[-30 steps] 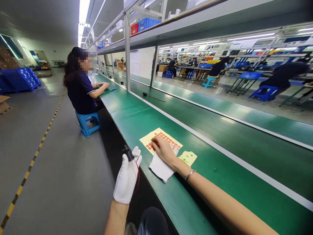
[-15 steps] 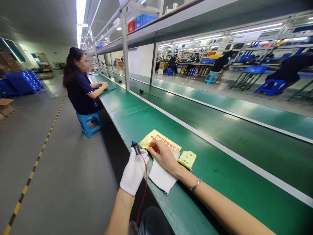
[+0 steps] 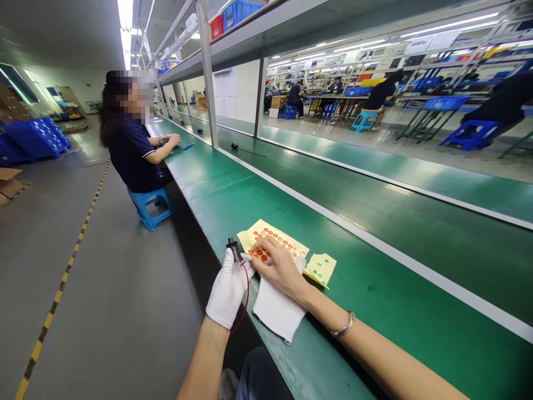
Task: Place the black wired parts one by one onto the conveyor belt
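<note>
At a yellow paper sheet of round red stickers (image 3: 249,235), a white-gloved left hand (image 3: 227,291) grips a stubby black plastic cylinder (image 3: 234,250)

On a long green bench top (image 3: 216,186), the sticker sheet lies near the edge where the person sits. The black cylinder is just left of the sheet, held up at the bench's edge with its knobbed end upward. The gloved fingers and thumb are clamped on its lower part, and a thin red wire (image 3: 247,289) hangs from it, down past the left hand.

The bare right hand (image 3: 280,268) is over the near part of the sheet, thumb and forefinger curled toward each other by the red stickers, close to the glove's fingertips. From here I cannot tell whether its fingertips meet or pinch anything, nor whether the two hands touch. A silver-coloured bangle (image 3: 345,325) circles that forearm.

On the near side of the sheet, partly under the right hand, lies a flat piece of white fabric (image 3: 277,311). Just right of the sheet is a smaller yellow paper with green dots (image 3: 328,269), its outline uneven.

Well beyond the sheet, to its left, a person in a navy short-sleeved top (image 3: 131,150) sits on a light blue plastic stool (image 3: 149,208), hands close together on the bench, near a slim blue object (image 3: 189,146).
</note>
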Motion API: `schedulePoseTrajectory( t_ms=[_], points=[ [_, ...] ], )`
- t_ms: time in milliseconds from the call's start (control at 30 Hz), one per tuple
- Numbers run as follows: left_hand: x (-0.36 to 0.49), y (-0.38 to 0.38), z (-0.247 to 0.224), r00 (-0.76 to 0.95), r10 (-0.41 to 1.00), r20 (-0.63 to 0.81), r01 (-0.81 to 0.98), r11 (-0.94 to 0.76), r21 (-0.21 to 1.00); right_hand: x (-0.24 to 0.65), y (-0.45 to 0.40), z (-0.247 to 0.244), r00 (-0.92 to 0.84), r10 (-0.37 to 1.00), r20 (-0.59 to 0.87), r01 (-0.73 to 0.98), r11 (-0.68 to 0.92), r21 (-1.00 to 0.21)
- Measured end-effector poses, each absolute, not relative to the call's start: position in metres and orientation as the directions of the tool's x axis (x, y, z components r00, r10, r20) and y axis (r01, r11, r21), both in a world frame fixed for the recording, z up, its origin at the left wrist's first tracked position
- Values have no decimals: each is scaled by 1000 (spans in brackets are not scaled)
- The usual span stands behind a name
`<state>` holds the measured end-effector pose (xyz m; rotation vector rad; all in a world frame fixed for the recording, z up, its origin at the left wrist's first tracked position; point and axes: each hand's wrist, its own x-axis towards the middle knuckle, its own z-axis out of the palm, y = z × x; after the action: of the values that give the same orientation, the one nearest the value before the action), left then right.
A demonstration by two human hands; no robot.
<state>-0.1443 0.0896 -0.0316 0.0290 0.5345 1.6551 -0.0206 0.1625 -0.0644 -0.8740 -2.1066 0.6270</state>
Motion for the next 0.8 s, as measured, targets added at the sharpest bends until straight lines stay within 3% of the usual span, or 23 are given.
schedulePoseTrajectory(
  t_ms=[167,433,633,800],
  points=[
    [-139,93,-31,-179,951,-253,-869,-32,494,-22,162,-63,-452,804,386,409,571,-712],
    [-144,95,-45,-202,955,-217,-800,-33,599,-20,168,-55,-514,840,175,365,399,-841],
    [-144,95,-45,-168,967,-193,-794,-17,608,-14,180,-47,-593,804,43,315,281,-906],
    [-145,92,-40,-117,975,-191,-837,7,547,-14,193,-45,-623,782,-16,318,234,-919]
  ],
)
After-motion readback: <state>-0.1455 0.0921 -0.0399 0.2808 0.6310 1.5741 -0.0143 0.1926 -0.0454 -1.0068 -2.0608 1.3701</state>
